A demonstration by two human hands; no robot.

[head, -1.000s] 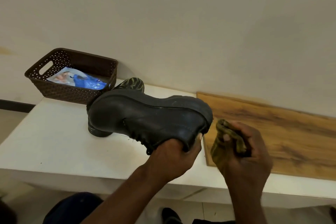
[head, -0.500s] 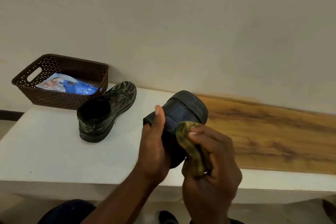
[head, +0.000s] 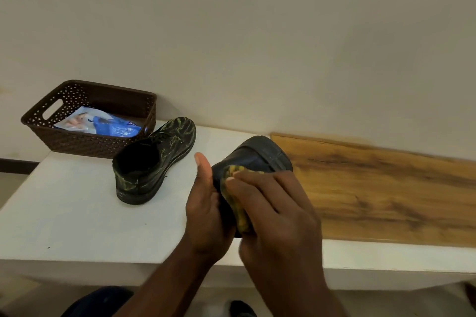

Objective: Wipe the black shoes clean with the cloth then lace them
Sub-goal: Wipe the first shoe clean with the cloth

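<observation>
My left hand grips a black shoe from its left side, thumb raised, holding it above the white table's front edge with the toe pointing away from me. My right hand holds a yellow-green cloth and presses it against the shoe's upper; most of the shoe is hidden behind both hands. A second black shoe, streaked with yellowish marks, stands upright on the table to the left, its opening facing me.
A brown perforated basket holding a blue and white packet sits at the table's back left by the wall. A wooden board lies on the right part of the white table. A dark shoe shows on the floor below.
The held shoe was turned from sideways to toe-away. My right hand brought the cloth onto it and has slid it up along the upper. The camera view shifted slightly.
</observation>
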